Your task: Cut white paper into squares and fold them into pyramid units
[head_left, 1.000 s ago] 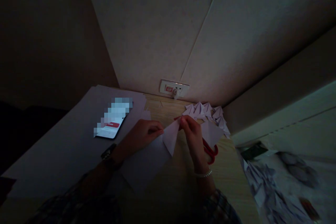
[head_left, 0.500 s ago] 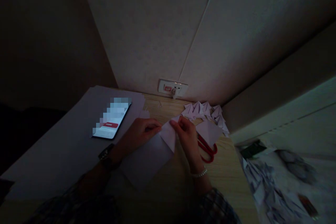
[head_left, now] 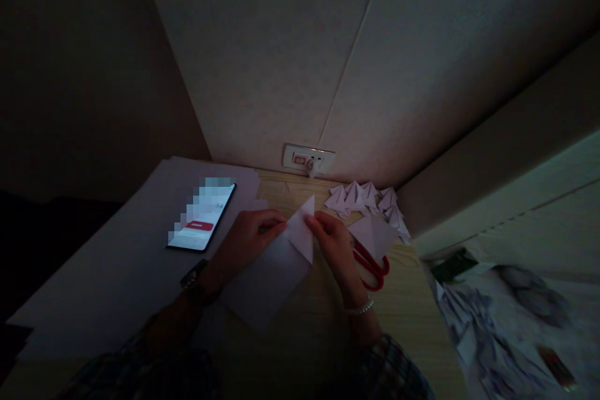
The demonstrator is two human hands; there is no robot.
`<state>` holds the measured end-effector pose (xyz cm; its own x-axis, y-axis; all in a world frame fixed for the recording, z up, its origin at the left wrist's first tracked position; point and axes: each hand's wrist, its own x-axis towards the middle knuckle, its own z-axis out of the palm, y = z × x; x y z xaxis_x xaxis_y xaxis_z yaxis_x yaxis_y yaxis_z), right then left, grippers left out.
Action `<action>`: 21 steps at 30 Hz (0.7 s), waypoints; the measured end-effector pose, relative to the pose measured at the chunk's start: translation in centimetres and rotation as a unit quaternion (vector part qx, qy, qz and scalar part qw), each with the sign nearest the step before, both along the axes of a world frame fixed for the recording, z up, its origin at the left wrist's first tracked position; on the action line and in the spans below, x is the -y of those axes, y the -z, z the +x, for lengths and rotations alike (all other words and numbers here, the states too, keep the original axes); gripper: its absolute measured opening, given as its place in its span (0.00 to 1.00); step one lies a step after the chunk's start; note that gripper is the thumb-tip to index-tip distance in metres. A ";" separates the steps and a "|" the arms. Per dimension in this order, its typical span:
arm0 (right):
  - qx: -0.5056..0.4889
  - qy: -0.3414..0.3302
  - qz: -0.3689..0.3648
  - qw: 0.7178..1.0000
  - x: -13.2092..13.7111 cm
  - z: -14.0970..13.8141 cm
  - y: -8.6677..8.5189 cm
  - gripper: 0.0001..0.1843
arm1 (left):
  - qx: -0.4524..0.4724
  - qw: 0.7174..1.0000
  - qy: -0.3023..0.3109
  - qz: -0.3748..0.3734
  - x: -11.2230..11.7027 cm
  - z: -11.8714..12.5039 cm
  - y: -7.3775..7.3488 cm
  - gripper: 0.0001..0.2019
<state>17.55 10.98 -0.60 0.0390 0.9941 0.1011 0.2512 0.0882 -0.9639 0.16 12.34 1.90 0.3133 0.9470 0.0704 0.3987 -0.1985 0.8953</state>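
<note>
I hold a small white folded paper piece between both hands, just above a wooden desk. My left hand, with a watch on the wrist, pinches its left edge. My right hand, with a bead bracelet on the wrist, pinches its right edge. The piece stands with a point up. Under my hands lies a larger white sheet.
A lit phone rests on a stack of white sheets at the left. Red-handled scissors and a folded sheet lie right of my hand. Several folded paper triangles sit by the wall socket. More paper pieces lie lower right.
My hands have drawn closer together and slightly lower. The folded piece now stands narrower, with its tip pointing up.
</note>
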 end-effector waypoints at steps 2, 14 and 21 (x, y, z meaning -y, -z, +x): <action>0.006 -0.002 -0.003 1.000 0.0 -0.1 0.1 0.18 | -0.001 1.000 -0.005 0.008 0.0 0.0 0.0 0.11; 0.073 0.039 0.040 0.996 0.3 -0.8 -0.2 0.20 | -0.009 0.998 -0.017 0.064 0.0 -0.2 0.6 0.09; 0.077 -0.023 0.041 0.996 0.3 -0.4 -0.3 0.19 | 0.010 0.998 -0.010 0.062 0.0 -0.1 1.0 0.06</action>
